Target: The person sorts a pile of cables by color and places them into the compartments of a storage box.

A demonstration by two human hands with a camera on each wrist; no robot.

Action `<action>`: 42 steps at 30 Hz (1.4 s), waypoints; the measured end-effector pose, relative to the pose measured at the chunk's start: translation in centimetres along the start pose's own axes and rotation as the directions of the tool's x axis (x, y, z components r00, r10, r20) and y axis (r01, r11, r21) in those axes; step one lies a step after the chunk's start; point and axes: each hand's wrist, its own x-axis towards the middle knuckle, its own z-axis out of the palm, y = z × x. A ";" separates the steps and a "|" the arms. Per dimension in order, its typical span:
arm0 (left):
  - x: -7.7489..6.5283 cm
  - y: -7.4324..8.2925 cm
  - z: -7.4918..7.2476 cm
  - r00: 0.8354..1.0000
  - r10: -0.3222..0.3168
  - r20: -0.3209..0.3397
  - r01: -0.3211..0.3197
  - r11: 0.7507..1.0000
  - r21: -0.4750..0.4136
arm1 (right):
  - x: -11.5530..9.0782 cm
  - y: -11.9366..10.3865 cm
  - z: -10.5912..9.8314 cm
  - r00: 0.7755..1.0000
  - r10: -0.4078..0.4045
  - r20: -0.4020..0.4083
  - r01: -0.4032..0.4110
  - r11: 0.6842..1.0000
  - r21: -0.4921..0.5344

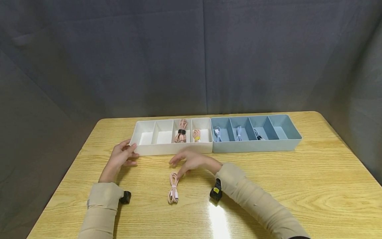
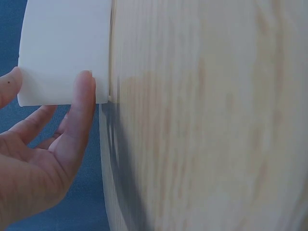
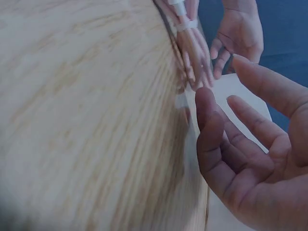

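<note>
A white divided box [image 1: 171, 149] stands toward the back of the table. My left hand [image 1: 120, 155] is at its left end, fingers fairly straight, touching the corner; in the left wrist view a finger lies against the white wall [image 2: 62, 43]. A pink cable [image 1: 173, 187], bundled at its middle, lies on the table in front of the box. Just over the cable's far end hovers my right hand [image 1: 192, 161], fingers loosely bent and holding nothing. In the right wrist view the pink cable [image 3: 193, 53] appears beyond the fingertips.
A blue divided box [image 1: 253, 146] adjoins the white one on the right, with blue cables [image 1: 238, 133] in several compartments. Two right-hand compartments of the white box hold a black-strapped pink cable [image 1: 182, 125] and a yellow-tied pink cable [image 1: 196, 134]. A dark curtain [image 1: 149, 66] hangs behind.
</note>
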 end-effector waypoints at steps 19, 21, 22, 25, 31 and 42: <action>-0.7 0.9 0.2 1.000 -0.012 0.004 0.012 1.000 -0.001 | 0.6 0.2 1.3 0.998 -0.046 0.044 0.054 0.978 -0.201; -1.3 1.6 0.3 1.000 -0.020 0.003 0.020 1.000 -0.002 | 0.6 0.2 1.3 0.996 -0.059 0.068 0.072 0.977 -0.202; -1.6 2.0 0.4 1.000 -0.021 0.007 0.021 1.000 0.004 | 0.6 0.1 1.4 0.995 -0.060 0.077 0.075 0.975 -0.210; -2.6 3.3 0.7 0.999 -0.029 0.016 0.028 0.999 0.018 | 0.7 0.0 1.4 0.993 -0.068 0.096 0.090 0.963 -0.254; -3.0 3.9 0.9 0.999 -0.031 0.010 0.031 0.999 0.024 | 0.8 0.0 1.3 0.988 -0.095 0.120 0.129 0.940 -0.317; -0.2 0.1 0.3 1.000 -0.002 -0.015 0.002 1.000 0.020 | 0.7 0.3 0.5 0.967 -0.115 0.228 0.123 0.992 -0.022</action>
